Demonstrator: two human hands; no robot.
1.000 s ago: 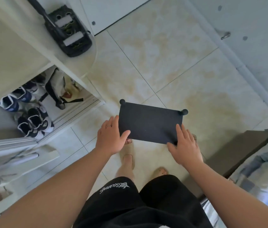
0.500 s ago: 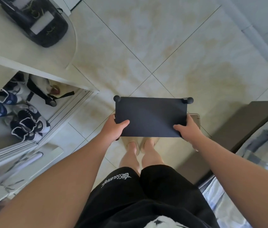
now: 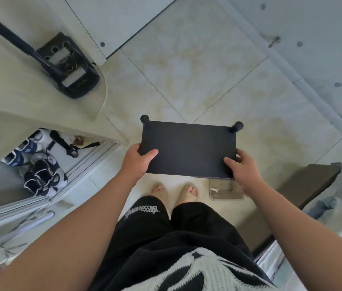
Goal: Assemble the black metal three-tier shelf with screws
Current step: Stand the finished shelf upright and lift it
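Gripping one shelf [image 3: 189, 150]: left hand [image 3: 138, 162], right hand [image 3: 244, 172], thumbs curled on top; two caps [image 3: 144, 119] beyond fingers; one tray [image 3: 226, 193] now more exposed.

Both bare arms extended forward. Left hand [image 3: 139, 162] and right hand [image 3: 245, 171] gripped black shelf [image 3: 189, 148] at near corners (thumbs on top).

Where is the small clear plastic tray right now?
In the head view the clear tray sits on the floor, just right of the person's right foot, beneath the near right corner of the black shelf and just below the right hand.
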